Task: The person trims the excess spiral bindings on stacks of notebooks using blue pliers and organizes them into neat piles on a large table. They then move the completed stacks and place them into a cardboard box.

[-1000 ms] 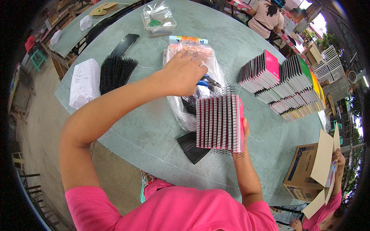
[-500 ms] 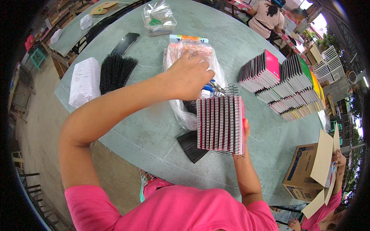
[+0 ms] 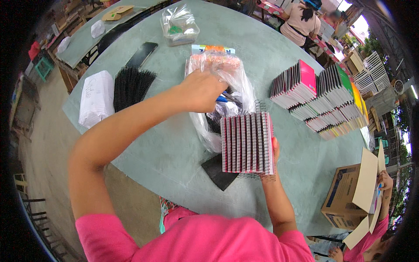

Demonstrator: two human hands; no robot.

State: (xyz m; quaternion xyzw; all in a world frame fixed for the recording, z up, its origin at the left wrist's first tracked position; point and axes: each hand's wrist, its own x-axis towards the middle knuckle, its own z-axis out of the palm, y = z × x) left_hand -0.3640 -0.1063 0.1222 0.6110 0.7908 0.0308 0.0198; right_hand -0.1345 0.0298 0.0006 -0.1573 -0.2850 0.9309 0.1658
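Plastic bag (image 3: 218,74) gripped shut by left hand (image 3: 203,89); right hand (image 3: 274,150) fingers clasp notebook stack (image 3: 247,142) upright on table (image 3: 174,148).

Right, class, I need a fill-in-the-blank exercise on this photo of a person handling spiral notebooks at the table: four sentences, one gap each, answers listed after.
1. The right hand steadies a row of spiral notebooks standing on ____.
2. The left hand reaches into a clear ____ bag.
3. The person at work wears a ____ shirt.
4. At the lower right, another person holds a ____ box.

Answers: edge; plastic; pink; cardboard
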